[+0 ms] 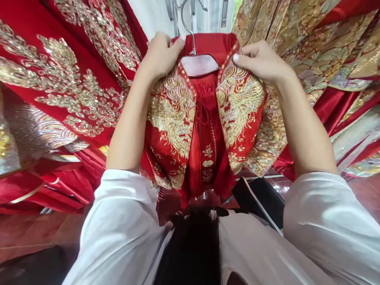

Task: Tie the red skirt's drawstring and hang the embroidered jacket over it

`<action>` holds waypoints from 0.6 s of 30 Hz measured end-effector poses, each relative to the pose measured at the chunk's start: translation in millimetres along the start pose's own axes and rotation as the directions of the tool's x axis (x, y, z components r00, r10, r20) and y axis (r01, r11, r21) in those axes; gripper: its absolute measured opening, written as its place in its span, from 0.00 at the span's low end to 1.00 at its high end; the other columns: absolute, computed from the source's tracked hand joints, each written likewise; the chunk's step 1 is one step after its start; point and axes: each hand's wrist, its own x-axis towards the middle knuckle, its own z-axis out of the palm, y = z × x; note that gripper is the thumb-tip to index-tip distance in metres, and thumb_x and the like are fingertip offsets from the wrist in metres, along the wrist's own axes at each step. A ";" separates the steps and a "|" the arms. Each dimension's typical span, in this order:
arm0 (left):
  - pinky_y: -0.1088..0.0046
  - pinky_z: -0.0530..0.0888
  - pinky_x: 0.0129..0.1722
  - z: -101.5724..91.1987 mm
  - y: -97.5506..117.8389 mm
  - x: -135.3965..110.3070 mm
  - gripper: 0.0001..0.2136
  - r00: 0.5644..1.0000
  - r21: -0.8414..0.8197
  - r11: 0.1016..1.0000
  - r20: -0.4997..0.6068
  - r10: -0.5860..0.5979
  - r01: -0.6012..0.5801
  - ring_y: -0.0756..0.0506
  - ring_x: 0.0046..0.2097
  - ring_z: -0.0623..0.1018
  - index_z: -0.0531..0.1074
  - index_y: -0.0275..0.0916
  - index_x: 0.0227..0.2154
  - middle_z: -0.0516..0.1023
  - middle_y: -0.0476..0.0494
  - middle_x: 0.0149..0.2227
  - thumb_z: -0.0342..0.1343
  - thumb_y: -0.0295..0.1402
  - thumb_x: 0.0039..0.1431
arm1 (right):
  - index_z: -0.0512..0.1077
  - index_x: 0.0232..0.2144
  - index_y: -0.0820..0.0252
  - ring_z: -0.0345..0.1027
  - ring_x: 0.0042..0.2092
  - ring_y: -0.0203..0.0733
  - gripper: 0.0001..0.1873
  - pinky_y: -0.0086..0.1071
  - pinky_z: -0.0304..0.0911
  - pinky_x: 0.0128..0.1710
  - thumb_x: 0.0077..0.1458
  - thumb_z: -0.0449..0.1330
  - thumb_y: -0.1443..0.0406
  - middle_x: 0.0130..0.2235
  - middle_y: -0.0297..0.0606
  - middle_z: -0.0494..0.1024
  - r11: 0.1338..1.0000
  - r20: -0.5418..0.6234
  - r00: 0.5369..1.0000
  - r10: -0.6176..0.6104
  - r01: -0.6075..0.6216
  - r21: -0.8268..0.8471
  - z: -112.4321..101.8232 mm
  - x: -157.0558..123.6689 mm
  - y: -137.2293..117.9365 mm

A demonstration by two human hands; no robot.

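Both hands grip the red embroidered jacket at its collar, either side of the hanger: left hand and right hand, fingers closed on cloth. She seems to be settling it on the hanger; next, squaring the front panels evenly.

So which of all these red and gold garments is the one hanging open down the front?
The middle jacket on the hanger, gripped at the collar by the left hand and right hand. Its panels part, showing plain red lining.

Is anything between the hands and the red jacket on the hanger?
Nothing visible. The left hand and right hand each already grip a front edge of the jacket, either side of the hanger.
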 end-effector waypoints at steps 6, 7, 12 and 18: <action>0.66 0.68 0.48 -28.2 -78.2 -25.2 0.27 0.868 -0.053 0.997 0.496 -0.015 0.047 0.52 0.42 0.72 0.65 0.22 0.47 0.73 0.44 0.38 0.51 0.47 0.58 | 0.68 0.48 0.72 0.51 0.20 0.10 0.21 0.14 0.47 0.24 0.50 0.56 0.72 0.40 0.29 0.75 0.942 0.293 0.900 0.323 -0.336 -0.009 -35.7 -22.0 55.0; 0.66 0.69 0.47 -27.7 -88.0 -30.0 0.30 0.853 -0.044 0.991 0.516 -0.083 0.124 0.51 0.41 0.73 0.65 0.21 0.48 0.74 0.41 0.39 0.51 0.49 0.57 | 0.66 0.49 0.74 0.47 0.18 0.10 0.21 0.14 0.45 0.23 0.52 0.54 0.70 0.40 0.29 0.75 0.937 0.317 0.884 0.344 -0.345 -0.054 -37.5 -26.6 58.9; 0.61 0.71 0.46 -18.1 -83.7 -64.0 0.31 0.936 0.151 0.974 0.284 -0.206 0.168 0.49 0.36 0.73 0.69 0.21 0.39 0.74 0.41 0.32 0.49 0.53 0.58 | 0.69 0.29 0.80 0.66 0.33 0.27 0.28 0.22 0.58 0.34 0.55 0.53 0.53 0.35 0.46 0.74 0.762 0.104 0.914 0.393 -0.260 -0.593 -29.6 -59.5 41.4; 0.59 0.71 0.44 -30.5 -59.9 -76.8 0.29 0.942 0.516 0.844 0.190 -0.277 0.144 0.48 0.31 0.73 0.71 0.24 0.25 0.66 0.48 0.22 0.48 0.52 0.58 | 0.70 0.25 0.77 0.70 0.40 0.51 0.29 0.43 0.61 0.42 0.52 0.59 0.49 0.30 0.54 0.72 0.530 -0.162 0.875 0.456 -0.413 -0.741 -17.1 -94.2 23.6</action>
